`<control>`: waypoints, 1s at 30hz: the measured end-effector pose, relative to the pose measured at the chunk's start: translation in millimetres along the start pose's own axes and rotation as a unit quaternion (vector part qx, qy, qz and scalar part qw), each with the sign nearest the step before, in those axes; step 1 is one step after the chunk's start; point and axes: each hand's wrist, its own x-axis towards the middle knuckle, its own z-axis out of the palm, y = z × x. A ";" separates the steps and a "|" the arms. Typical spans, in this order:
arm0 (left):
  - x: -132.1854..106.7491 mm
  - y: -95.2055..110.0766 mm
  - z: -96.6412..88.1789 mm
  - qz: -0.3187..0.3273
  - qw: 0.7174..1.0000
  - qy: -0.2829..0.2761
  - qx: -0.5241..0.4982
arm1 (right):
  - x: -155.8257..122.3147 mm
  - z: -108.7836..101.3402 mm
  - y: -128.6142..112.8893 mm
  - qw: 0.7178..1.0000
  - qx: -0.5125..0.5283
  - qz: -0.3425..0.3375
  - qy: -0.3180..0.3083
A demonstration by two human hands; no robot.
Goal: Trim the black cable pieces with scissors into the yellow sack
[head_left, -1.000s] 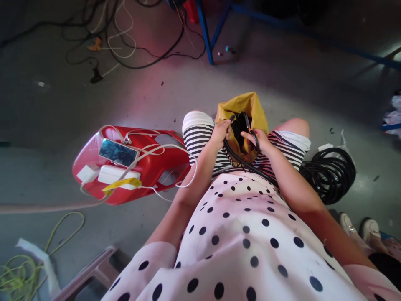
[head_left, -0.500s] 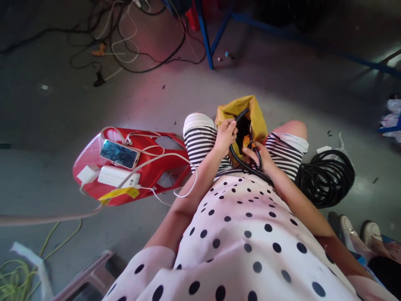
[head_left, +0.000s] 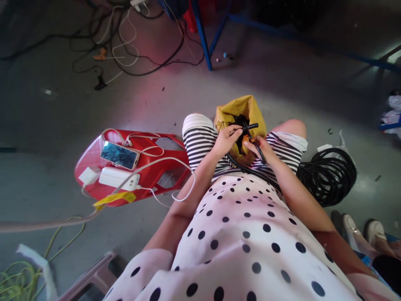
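Between my thighs stands an open yellow bag (head_left: 255, 110) with dark pieces inside. My left hand (head_left: 228, 140) is closed on a black corrugated tube (head_left: 238, 165) over the bag's mouth. The tube's free end points right, past my fingertips, and its length runs back across my lap to the right. In my right hand (head_left: 265, 148) is a pair of scissors (head_left: 260, 154) with black and orange handles. Their blades are up against the tube near its end; whether they are parted is too small to tell.
At my left, a red plastic stool (head_left: 150, 167) carries a phone (head_left: 119, 155), a white power bank (head_left: 119, 178) and cables. A coil of black tube (head_left: 327, 177) lies on the floor at my right, near another person's shoes (head_left: 363, 230). Ahead is a blue metal frame (head_left: 203, 39).
The tube's free end has swung from pointing up and away to pointing right, across the bag. My left hand has shifted slightly nearer my body, and the scissors now meet the tube.
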 end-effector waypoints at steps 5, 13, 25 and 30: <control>2.0 2.8 -5.6 0.056 0.991 -0.049 0.108 | 1.2 0.0 -6.7 1.000 0.013 0.002 0.000; 18.4 -12.0 -15.5 0.066 0.988 -0.058 0.131 | 10.2 -3.5 -6.1 0.991 -0.131 -0.012 0.029; 34.7 -24.9 -12.2 -0.152 0.987 0.043 0.022 | 70.0 17.6 22.9 0.987 -0.136 0.089 -0.005; 41.7 -32.8 -10.1 -0.181 0.982 0.058 -0.010 | 71.5 21.9 27.7 0.989 -0.105 0.100 0.028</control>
